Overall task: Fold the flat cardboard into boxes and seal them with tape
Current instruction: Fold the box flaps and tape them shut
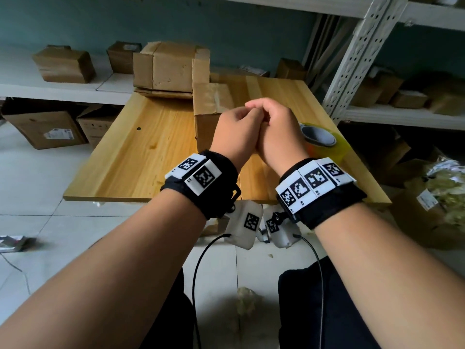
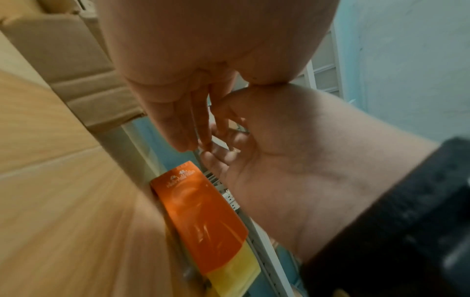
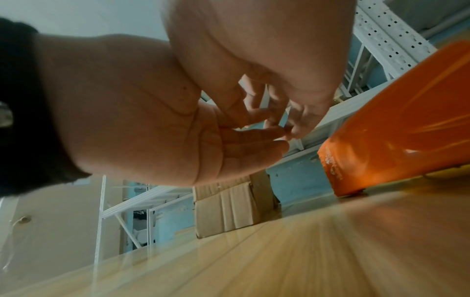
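A closed cardboard box [image 1: 208, 107] with tape along its top seam stands on the wooden table [image 1: 141, 159]. Just in front of it my left hand [image 1: 236, 129] and right hand [image 1: 276, 132] hover together above the table, palms facing. Their loosely bent fingertips touch each other. In the wrist views the left hand [image 3: 241, 144] and the right hand [image 2: 292, 160] show nothing clear between the fingers. A yellow tape roll [image 1: 324, 144] with an orange label [image 2: 203, 211] lies on the table just right of my right hand.
A larger folded cardboard box [image 1: 171, 66] sits on flat cardboard at the table's far edge. White metal shelving [image 1: 357, 59] with more boxes lines the back and right. Cartons [image 1: 47, 129] and a bag of scraps [image 1: 442, 197] lie on the tiled floor.
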A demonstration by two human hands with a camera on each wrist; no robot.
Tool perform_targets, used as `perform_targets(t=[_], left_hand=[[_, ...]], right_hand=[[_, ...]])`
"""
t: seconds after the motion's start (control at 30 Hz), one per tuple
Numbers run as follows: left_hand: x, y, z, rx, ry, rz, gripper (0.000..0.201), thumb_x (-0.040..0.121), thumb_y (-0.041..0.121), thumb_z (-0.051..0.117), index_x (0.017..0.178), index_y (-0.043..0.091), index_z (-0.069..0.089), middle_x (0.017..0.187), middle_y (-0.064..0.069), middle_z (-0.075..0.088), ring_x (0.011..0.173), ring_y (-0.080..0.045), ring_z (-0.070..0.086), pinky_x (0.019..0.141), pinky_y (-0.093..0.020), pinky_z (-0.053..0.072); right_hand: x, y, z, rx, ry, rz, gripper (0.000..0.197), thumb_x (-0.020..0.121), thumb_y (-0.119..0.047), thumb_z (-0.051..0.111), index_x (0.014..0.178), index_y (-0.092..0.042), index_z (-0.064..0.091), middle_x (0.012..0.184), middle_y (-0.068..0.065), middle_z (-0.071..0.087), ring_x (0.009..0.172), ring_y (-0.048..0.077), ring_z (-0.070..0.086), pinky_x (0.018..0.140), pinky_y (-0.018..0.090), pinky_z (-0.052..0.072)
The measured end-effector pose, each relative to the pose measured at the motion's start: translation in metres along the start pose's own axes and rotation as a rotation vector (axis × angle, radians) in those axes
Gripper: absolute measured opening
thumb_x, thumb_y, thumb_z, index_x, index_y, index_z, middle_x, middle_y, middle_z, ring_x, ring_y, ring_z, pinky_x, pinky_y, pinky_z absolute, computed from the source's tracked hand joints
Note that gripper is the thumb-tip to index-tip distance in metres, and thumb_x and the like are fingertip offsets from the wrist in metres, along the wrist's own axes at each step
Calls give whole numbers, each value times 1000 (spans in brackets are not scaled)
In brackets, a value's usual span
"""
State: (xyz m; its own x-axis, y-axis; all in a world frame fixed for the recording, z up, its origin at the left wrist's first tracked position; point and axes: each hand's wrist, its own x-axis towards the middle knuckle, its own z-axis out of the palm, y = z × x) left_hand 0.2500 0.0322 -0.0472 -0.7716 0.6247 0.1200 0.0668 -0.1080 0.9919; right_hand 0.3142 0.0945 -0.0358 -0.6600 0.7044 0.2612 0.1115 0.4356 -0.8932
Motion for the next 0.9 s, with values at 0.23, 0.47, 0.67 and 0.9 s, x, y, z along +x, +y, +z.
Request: perform_targets(t=[0.23,0.47,0.67,0.9], left_hand=[[5,-7,20,43,34,-14,39,80,28,79,115,12,74,105,-4,77,97,-16,74,88,-40,63],[7,-21,34,57,29,-134,100,82,56,84,156,6,40,154,-11,52,135,-21,55,114,-40,46],[6,-22,39,-16,21,-150,109,81,68,78,158,4,36,155,-13,51,137,-25,54,114,-45,47],[14,-28,36,43,10,-164,67,82,60,76,122,7,70,116,-9,76,105,-25,73,96,-44,59]], right_hand=[[-6,7,-28,-614,103,-37,41,98,-12,51,136,-26,62,143,8,57,141,32,38,117,45,30],[-3,16,-41,-783,-57,285,49,101,-25,50,148,-14,40,152,16,33,142,43,35,119,49,31],[8,21,-41,-889,-50,319,56,101,-38,47,150,-13,37,152,17,52,145,37,43,121,52,28],[14,31,-47,-912,3,212,49,104,-45,53,142,-15,45,137,12,66,132,35,57,114,46,33]])
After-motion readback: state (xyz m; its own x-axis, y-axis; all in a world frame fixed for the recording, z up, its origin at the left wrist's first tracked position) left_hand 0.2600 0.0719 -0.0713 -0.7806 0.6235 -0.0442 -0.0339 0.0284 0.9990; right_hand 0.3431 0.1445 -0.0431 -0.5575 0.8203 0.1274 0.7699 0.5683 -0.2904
